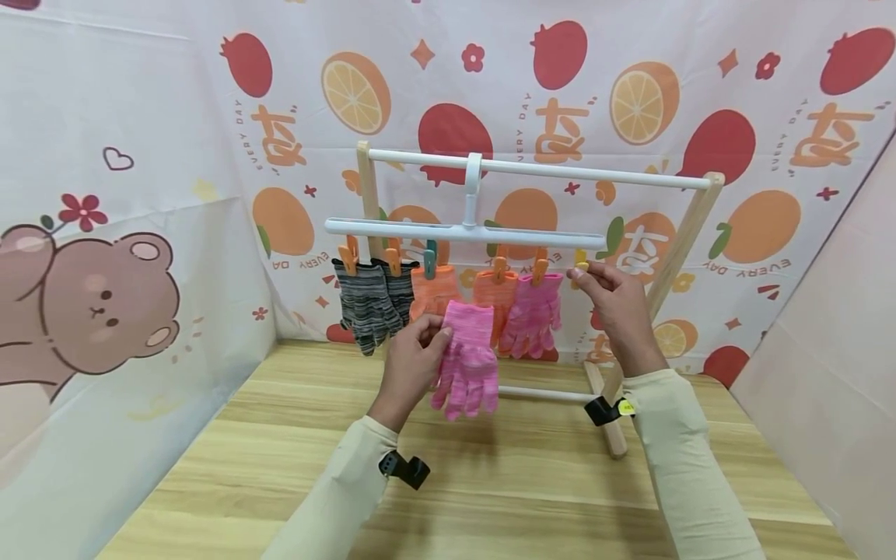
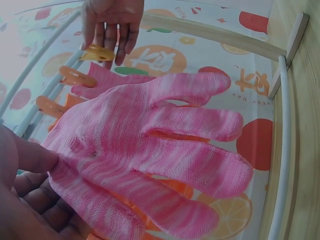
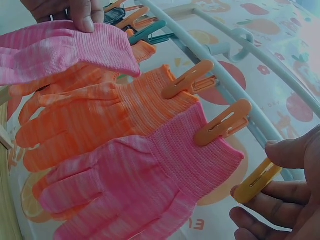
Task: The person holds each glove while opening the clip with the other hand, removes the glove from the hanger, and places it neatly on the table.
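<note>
**Readable text: backdrop cloth only**

Printed backdrop cloth behind the drying rack: small capitals "EVERY DAY" repeated beside each large orange character motif. Seen running vertically at 12 o'clock of the rack, next to the motif; again at 2 o'clock near the right edge; again at 10 o'clock. Lower rows of the print stand upside down, at 9 o'clock under an orange and at 3 o'clock. The large characters are stylised; not read with certainty. Gloves, pegs, rack: no lettering legible.

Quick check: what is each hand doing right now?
Left hand: pinches the cuff of a loose pink glove.
Right hand: pinches the yellow clothespin on the hanger bar.
</note>
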`<control>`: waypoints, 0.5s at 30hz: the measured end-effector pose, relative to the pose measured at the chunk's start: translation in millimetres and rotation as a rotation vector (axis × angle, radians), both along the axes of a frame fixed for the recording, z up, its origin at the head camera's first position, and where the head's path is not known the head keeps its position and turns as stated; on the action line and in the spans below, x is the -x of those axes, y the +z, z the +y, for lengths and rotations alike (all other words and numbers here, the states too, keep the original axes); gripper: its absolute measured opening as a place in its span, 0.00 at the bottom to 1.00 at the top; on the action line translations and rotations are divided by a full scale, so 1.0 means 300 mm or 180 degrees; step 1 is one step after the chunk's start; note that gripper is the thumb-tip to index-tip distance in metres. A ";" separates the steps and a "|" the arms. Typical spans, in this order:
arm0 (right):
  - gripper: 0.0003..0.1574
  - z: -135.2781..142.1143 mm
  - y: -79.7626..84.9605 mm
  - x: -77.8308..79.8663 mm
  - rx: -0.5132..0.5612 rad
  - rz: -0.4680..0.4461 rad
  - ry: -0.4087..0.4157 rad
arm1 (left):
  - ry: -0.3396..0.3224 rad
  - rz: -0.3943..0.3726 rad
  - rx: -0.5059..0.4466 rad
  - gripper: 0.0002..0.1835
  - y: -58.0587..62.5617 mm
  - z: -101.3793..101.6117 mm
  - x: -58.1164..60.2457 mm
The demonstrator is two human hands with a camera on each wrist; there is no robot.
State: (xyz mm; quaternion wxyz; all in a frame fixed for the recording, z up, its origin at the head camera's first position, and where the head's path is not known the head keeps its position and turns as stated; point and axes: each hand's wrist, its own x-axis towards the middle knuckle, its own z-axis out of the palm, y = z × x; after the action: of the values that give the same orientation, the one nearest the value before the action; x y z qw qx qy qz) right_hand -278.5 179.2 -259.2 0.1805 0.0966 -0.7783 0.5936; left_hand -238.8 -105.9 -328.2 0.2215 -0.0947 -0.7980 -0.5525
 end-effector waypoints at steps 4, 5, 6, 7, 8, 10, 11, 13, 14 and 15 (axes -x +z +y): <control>0.34 -0.002 0.001 0.000 0.0004 0.0032 0.0040 | 0.0035 0.0023 0.0002 0.08 0.003 -0.014 -0.001; 0.35 -0.002 0.001 0.000 0.0001 0.0034 0.0034 | 0.0042 0.0008 -0.0005 0.08 0.003 -0.018 -0.002; 0.35 -0.003 0.000 0.001 -0.0009 0.0033 0.0022 | 0.0047 -0.0002 -0.0015 0.08 0.003 -0.022 -0.002; 0.35 -0.003 -0.002 0.002 -0.0013 0.0033 0.0016 | 0.0049 -0.0009 -0.0026 0.08 0.002 -0.025 -0.003; 0.35 -0.003 -0.003 0.003 -0.0013 0.0034 0.0010 | 0.0051 -0.0018 -0.0034 0.09 0.001 -0.029 -0.004; 0.35 -0.002 -0.007 0.006 -0.0012 0.0035 0.0005 | 0.0055 -0.0022 -0.0052 0.09 -0.001 -0.037 -0.006; 0.34 -0.002 -0.010 0.007 -0.0017 0.0035 0.0000 | 0.0070 -0.0013 -0.0043 0.09 -0.003 -0.042 -0.006; 0.34 0.001 -0.014 0.010 -0.0044 0.0024 -0.0021 | 0.0104 0.0001 -0.0040 0.08 -0.007 -0.049 -0.008; 0.35 0.002 -0.016 0.010 -0.0072 0.0009 -0.0044 | 0.0122 0.0003 -0.0036 0.08 -0.008 -0.053 -0.010; 0.35 0.003 -0.018 0.011 -0.0095 -0.0005 -0.0062 | 0.0143 0.0002 -0.0033 0.08 -0.009 -0.057 -0.011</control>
State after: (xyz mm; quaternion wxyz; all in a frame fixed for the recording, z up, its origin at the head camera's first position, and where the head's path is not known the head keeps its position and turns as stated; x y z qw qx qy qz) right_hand -281.7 180.2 -264.6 0.1842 0.0912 -0.7881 0.5802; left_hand -235.5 -122.9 -331.0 0.2345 -0.0757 -0.7969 -0.5515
